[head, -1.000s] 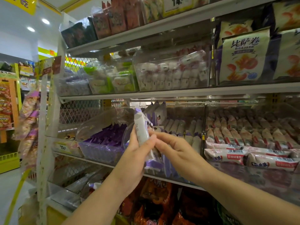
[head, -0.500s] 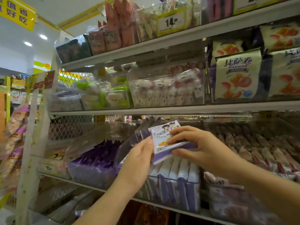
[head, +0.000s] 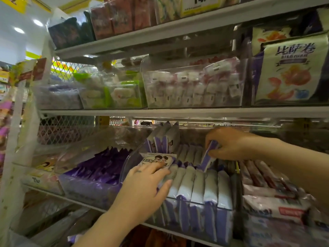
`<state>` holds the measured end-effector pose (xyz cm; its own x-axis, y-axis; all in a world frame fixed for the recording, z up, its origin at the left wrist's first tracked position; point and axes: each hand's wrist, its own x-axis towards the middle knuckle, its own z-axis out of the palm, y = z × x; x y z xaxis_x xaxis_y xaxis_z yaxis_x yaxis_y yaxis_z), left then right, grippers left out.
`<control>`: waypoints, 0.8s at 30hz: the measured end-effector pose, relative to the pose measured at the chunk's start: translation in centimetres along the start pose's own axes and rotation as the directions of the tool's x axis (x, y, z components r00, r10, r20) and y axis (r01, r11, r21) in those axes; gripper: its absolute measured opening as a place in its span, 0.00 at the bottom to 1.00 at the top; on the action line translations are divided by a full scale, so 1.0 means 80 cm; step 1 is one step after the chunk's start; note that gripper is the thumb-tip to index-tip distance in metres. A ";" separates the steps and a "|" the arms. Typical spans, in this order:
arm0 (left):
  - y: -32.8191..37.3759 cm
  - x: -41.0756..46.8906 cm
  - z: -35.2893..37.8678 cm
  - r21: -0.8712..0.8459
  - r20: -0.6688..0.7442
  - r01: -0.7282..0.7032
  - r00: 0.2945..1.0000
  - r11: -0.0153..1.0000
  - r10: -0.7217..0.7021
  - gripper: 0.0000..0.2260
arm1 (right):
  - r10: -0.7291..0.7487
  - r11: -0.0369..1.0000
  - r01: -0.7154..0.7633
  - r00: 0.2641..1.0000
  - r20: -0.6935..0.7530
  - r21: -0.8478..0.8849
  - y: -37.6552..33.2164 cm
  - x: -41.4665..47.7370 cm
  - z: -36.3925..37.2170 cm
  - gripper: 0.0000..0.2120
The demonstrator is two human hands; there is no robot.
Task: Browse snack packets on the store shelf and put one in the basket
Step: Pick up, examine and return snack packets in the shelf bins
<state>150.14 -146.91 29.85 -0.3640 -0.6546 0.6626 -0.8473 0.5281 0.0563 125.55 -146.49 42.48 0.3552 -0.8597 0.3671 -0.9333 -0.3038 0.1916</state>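
Note:
A clear bin (head: 224,216) on the middle shelf holds a row of upright white-and-purple snack packets (head: 197,186). My left hand (head: 144,188) is at the bin's left front, fingers closed over a white packet printed with cartoon faces (head: 154,160). My right hand (head: 229,143) reaches over the back of the same bin and pinches a tilted purple-and-white packet (head: 207,156), whose lower end sits among the row. No basket is in view.
Left of the bin stands a clear bin of purple packets (head: 99,168); right of it lie pink-and-white packets (head: 270,207). The shelf above (head: 178,112) carries clear boxes of white sweets (head: 192,90) and large snack bags (head: 292,72).
Both hands held one cartoon-printed packet in front of the shelf. Now my right hand has moved right and into the bin onto a purple-and-white packet, and my left hand has dropped to the bin's front.

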 end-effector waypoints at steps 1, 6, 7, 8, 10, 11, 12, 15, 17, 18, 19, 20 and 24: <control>0.000 -0.001 0.001 -0.001 -0.005 -0.003 1.000 1.000 0.003 0.23 | 0.001 1.000 -0.001 1.000 0.016 -0.012 0.000 0.007 0.000 0.07; 0.000 -0.002 0.006 0.019 -0.046 -0.023 0.999 1.000 0.024 0.33 | 0.030 0.996 -0.024 0.997 0.064 -0.091 0.000 0.041 0.006 0.08; -0.001 -0.003 0.007 0.024 -0.050 -0.030 0.998 0.999 0.031 0.32 | 0.028 0.991 -0.015 0.995 0.097 -0.135 -0.001 0.045 0.010 0.08; -0.001 -0.003 0.008 0.028 -0.053 -0.035 0.998 0.999 0.037 0.32 | 0.023 0.984 0.001 0.991 0.131 -0.175 -0.003 0.049 0.016 0.08; -0.002 -0.004 0.009 0.025 -0.057 -0.039 0.998 0.999 0.040 0.32 | 0.027 0.974 0.018 0.980 0.195 -0.224 -0.008 0.053 0.029 0.10; -0.002 -0.005 0.009 0.020 -0.059 -0.039 0.997 0.999 0.040 0.32 | 0.041 0.971 0.013 0.975 0.220 -0.237 -0.010 0.051 0.032 0.10; -0.003 -0.005 0.010 0.013 -0.062 -0.039 0.997 0.999 0.039 0.31 | 0.054 0.966 0.009 0.970 0.237 -0.257 -0.012 0.051 0.035 0.12; -0.004 -0.005 0.011 0.009 -0.070 -0.041 0.997 0.999 0.042 0.31 | 0.116 0.954 -0.017 0.942 0.314 -0.300 -0.014 0.049 0.032 0.21; -0.004 -0.005 0.012 0.008 -0.075 -0.041 0.996 0.999 0.041 0.30 | 0.167 0.965 -0.057 0.885 0.434 -0.255 -0.018 0.048 0.028 0.20; -0.005 -0.006 0.012 0.008 -0.072 -0.039 0.997 0.999 0.040 0.29 | 0.187 0.967 -0.076 0.860 0.475 -0.243 -0.018 0.049 0.027 0.19; -0.005 -0.006 0.013 0.006 -0.070 -0.037 0.997 0.999 0.038 0.29 | 0.180 0.966 -0.061 0.857 0.483 -0.251 -0.015 0.053 0.026 0.18; -0.006 -0.005 0.013 0.004 -0.069 -0.035 0.997 0.999 0.035 0.30 | 0.169 0.964 -0.045 0.865 0.472 -0.263 -0.014 0.059 0.025 0.18; -0.005 -0.005 0.011 0.011 -0.061 -0.037 0.997 0.999 0.038 0.31 | 0.114 0.970 -0.051 0.958 0.262 -0.237 0.003 0.093 0.025 0.14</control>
<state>150.26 -147.33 28.95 -0.3718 -0.6002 0.7082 -0.8373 0.5462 0.0233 127.83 -153.78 43.40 0.2202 -0.9660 0.1352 -0.9109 -0.1540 0.3829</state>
